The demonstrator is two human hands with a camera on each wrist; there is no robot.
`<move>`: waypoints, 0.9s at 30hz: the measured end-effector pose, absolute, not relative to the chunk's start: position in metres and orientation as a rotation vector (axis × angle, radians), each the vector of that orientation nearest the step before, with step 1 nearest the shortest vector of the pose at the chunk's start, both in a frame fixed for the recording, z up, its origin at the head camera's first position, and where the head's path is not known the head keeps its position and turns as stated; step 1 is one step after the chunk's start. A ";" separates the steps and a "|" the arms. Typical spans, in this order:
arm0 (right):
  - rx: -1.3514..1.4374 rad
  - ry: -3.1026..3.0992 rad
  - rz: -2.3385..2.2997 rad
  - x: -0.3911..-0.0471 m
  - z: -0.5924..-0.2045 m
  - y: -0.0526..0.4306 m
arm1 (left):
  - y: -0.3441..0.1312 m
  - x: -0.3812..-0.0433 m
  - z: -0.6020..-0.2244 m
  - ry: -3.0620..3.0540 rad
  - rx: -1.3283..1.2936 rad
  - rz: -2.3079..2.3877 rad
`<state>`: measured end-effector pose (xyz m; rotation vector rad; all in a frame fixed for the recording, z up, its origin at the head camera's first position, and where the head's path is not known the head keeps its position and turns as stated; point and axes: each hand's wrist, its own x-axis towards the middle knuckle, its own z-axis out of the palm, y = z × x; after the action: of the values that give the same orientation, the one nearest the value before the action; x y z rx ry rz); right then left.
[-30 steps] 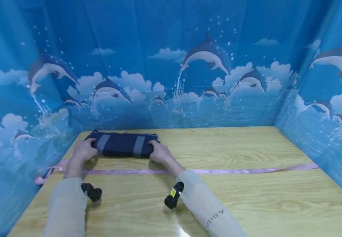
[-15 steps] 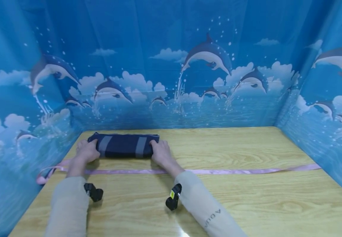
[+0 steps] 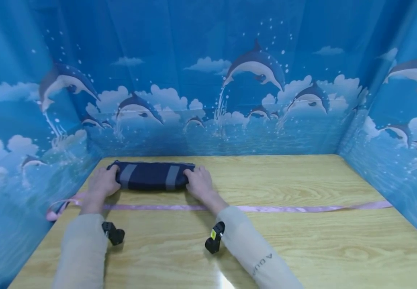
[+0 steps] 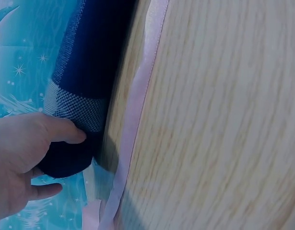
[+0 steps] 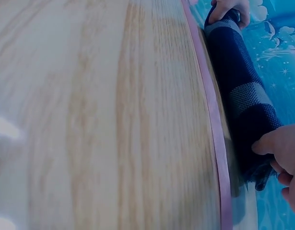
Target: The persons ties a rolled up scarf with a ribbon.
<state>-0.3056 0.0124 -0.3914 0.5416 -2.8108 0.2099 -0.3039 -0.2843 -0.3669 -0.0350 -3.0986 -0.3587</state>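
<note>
Head view: the rolled cloth (image 3: 150,176), dark blue with two grey bands, lies left of the frame's centre at the far side of the table (image 3: 302,241); its rear face and underside are hidden. The left hand (image 3: 102,184) and right hand (image 3: 200,184) clamp its two ends; each thumb lies on the near face; most other fingers are concealed behind the roll.

Left wrist view: the roll is cut off at the top edge; the left hand is cut off at the left edge, its thumb near a grey band, one finger visible below the roll's end. Right wrist view: the right hand is cut off at the right edge; dark fringe shows at the roll's lower end, its detail hard to make out.

The pink ribbon (image 3: 284,209) crosses the table; both forearms cover parts of it.
</note>
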 end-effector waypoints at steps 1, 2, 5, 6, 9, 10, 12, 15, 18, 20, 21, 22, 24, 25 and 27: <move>0.544 -2.808 0.209 -0.305 -0.391 0.013 | -0.284 -0.304 -0.366 -3.100 -0.026 -0.342; 0.546 -2.807 0.205 -0.305 -0.390 0.013 | -0.284 -0.304 -0.366 -3.099 -0.017 -0.327; 0.555 -2.807 0.198 -0.305 -0.390 0.013 | -0.284 -0.303 -0.366 -3.084 -0.003 -0.298; 0.560 -2.808 0.190 -0.305 -0.390 0.014 | -0.283 -0.303 -0.366 -3.076 -0.001 -0.291; 0.575 -2.814 0.161 -0.306 -0.391 0.017 | -0.282 -0.301 -0.365 -3.043 -0.011 -0.268; 0.579 -2.812 0.144 -0.306 -0.392 0.018 | -0.281 -0.301 -0.365 -3.031 -0.018 -0.261; 0.586 -2.808 0.123 -0.307 -0.392 0.022 | -0.278 -0.300 -0.364 -3.002 -0.039 -0.247; 0.595 -2.785 0.116 -0.308 -0.391 0.028 | -0.274 -0.300 -0.360 -2.962 -0.067 -0.225; 0.607 -2.749 0.122 -0.310 -0.390 0.035 | -0.270 -0.302 -0.357 -2.940 -0.079 -0.202; 0.614 -2.727 0.112 -0.311 -0.388 0.039 | -0.267 -0.303 -0.355 -2.930 -0.088 -0.183; 0.619 -2.719 0.109 -0.311 -0.387 0.041 | -0.266 -0.304 -0.354 -2.928 -0.093 -0.172; 0.622 -2.713 0.108 -0.311 -0.386 0.044 | -0.264 -0.305 -0.354 -2.924 -0.100 -0.161; 0.628 -2.703 0.105 -0.312 -0.384 0.048 | -0.262 -0.305 -0.352 -2.917 -0.112 -0.147; 0.632 -2.694 0.105 -0.312 -0.383 0.049 | -0.261 -0.305 -0.351 -2.914 -0.117 -0.142; 0.639 -2.665 0.106 -0.313 -0.382 0.053 | -0.258 -0.305 -0.350 -2.907 -0.128 -0.128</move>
<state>-0.3132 0.0531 -0.3822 0.6389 -2.6649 0.1056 -0.3049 -0.2579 -0.3497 -0.1278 -2.9067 -0.1282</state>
